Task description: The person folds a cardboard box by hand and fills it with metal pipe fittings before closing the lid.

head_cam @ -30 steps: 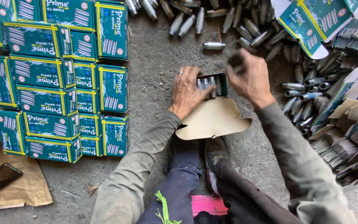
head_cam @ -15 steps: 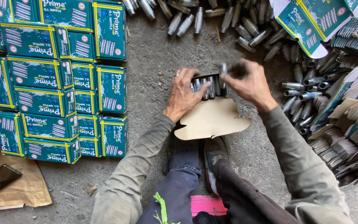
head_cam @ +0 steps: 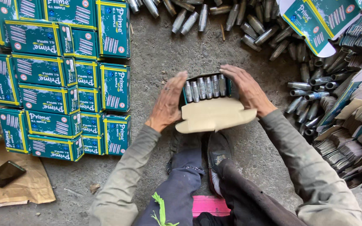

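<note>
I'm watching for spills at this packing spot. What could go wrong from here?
The open box is full of metal pipe pieces, its flap still down; if the left hand or right hand tilts it, they may roll out. Loose pipe pieces lie close beside the right arm and could be knocked.

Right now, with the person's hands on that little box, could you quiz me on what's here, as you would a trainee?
1. True or false: the open box between the left hand and the right hand holds a row of metal pipe pieces.
2. Where do the closed green boxes lie? A) on the person's left B) on the person's right C) on the lap
3. Fill in: the box's brown flap folds out toward the person's ____.

Key: 1 true. 2 A. 3 feet; a shoe shows just below it.
</note>
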